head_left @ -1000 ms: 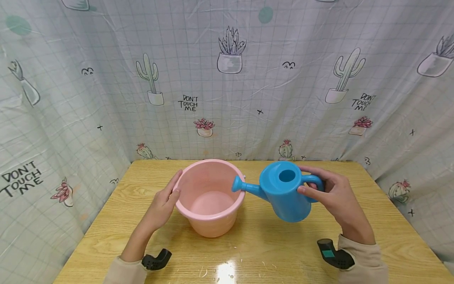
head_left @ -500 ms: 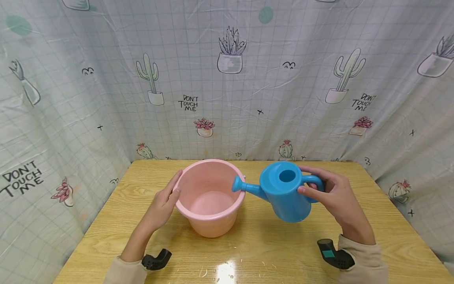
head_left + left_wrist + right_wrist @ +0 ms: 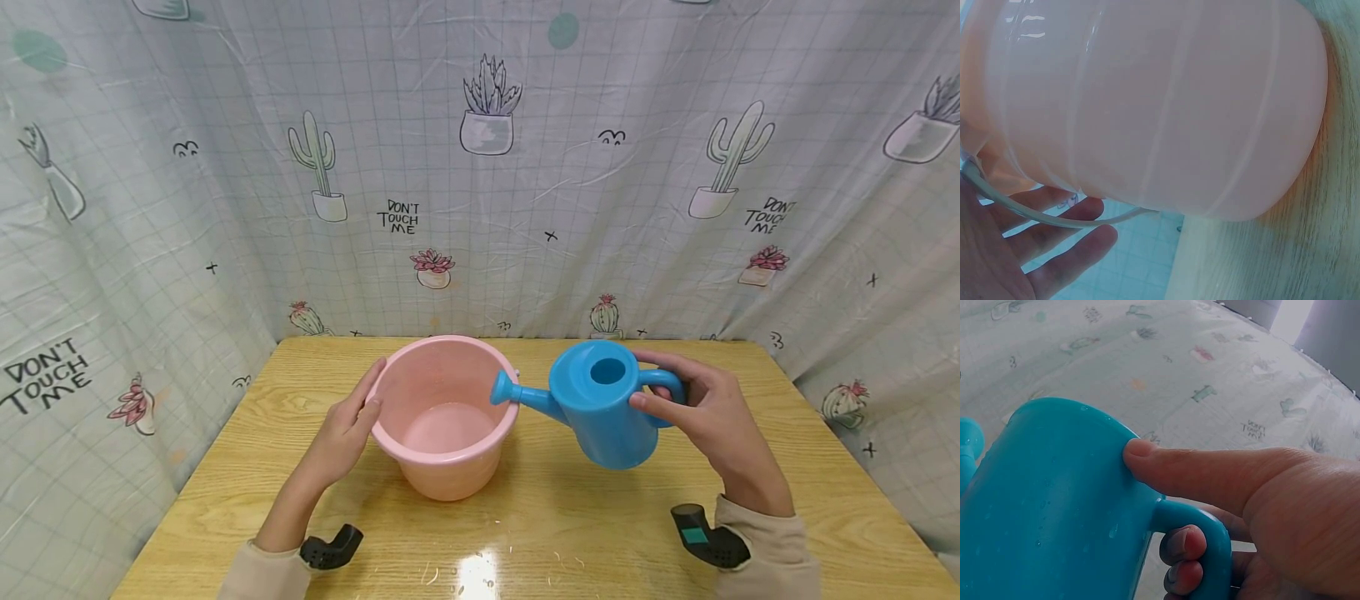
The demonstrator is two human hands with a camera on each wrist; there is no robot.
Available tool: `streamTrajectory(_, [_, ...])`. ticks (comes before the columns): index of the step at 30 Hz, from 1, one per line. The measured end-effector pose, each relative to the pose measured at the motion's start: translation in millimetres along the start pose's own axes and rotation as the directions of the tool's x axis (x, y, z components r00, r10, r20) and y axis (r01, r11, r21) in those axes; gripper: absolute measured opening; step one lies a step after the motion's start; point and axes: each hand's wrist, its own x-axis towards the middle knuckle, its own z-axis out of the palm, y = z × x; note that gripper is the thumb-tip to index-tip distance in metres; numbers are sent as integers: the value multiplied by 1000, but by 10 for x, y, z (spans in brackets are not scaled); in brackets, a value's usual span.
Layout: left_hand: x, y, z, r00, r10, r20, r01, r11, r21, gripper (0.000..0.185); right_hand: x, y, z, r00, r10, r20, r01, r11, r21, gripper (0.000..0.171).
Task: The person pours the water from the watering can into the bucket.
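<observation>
Almost nothing had changed over the last second: the bucket, the watering can and both your hands kept the places they had in the earlier head pictures. You were, by my reading, holding a settled pose rather than travelling between two.

Your left hand (image 3: pixel 341 437) lay along the left rim of the pink bucket (image 3: pixel 450 479), fingers extended and resting against it rather than wrapped around. The left wrist view showed those fingers spread apart, with the pale bucket handle (image 3: pixel 1041 215) passing in front of them. The bucket stood on the wooden counter (image 3: pixel 585 517), slightly left of centre, its mouth facing up.

Your right hand (image 3: pixel 701 408) was clamped on the blue watering can (image 3: pixel 611 425), fingers curled through the can's handle (image 3: pixel 663 377) and thumb pressed on the body just above it. The can sat to the right of the bucket, leaning a little toward it, and seemed raised off the counter. Its spout (image 3: pixel 504 389) reached across the bucket's right rim; whether it touched there, you could not have told from these views.

No stream showed at the spout, though drops (image 3: pixel 1113 531) clung to the can's side. For the work, that steadiness meant the spout and bucket remained lined up.
</observation>
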Motion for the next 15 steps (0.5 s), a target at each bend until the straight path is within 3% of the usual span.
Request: streamTrajectory(15, [-6, 8, -1, 1000, 4, -4, -4, 1000, 0, 51, -3, -10, 4, 1000, -8, -1, 8, 999, -36, 49])
